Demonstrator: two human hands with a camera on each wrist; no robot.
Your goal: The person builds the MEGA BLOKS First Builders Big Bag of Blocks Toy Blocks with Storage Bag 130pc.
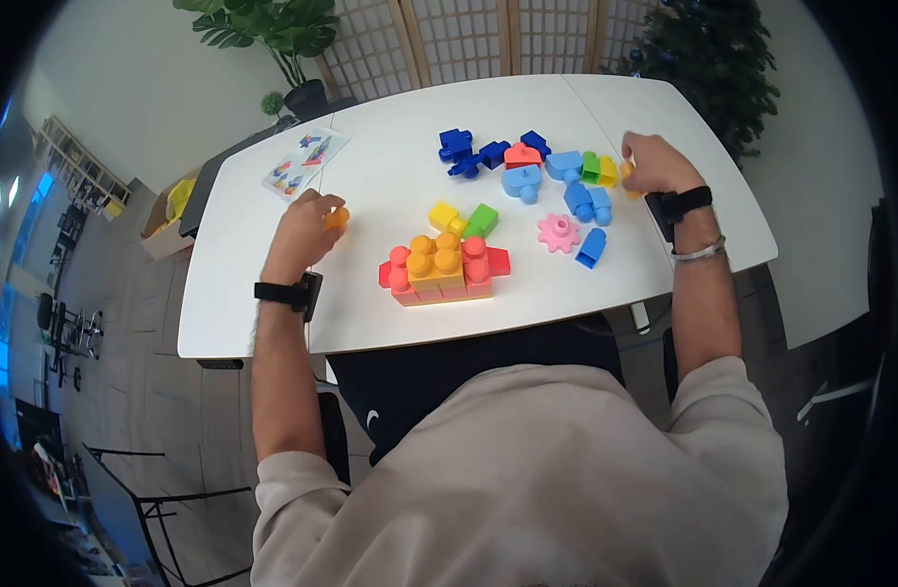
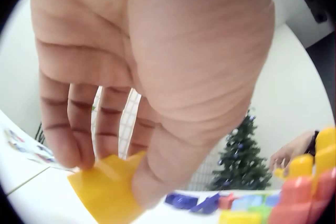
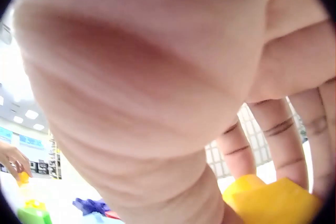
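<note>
My left hand (image 1: pixel 306 233) pinches a yellow-orange block (image 1: pixel 337 218) above the table's left part; in the left wrist view thumb and fingers meet round that block (image 2: pixel 109 188). At the right, beside the yellow and green blocks, my right hand (image 1: pixel 657 164) holds another yellow-orange block (image 1: pixel 627 171), whose top shows between thumb and fingers in the right wrist view (image 3: pixel 270 200). Between the hands, nearer the front edge, stands a build of red and orange blocks (image 1: pixel 437 272), with a yellow block (image 1: pixel 446 217) and a green block (image 1: pixel 481 220) just behind it.
Dark blue blocks (image 1: pixel 456 145), a red block (image 1: pixel 523 157), light blue blocks (image 1: pixel 522 182) and a pink gear-shaped piece (image 1: pixel 558 233) lie centre to right on the white table (image 1: pixel 390 127). A picture sheet (image 1: pixel 305 162) lies back left.
</note>
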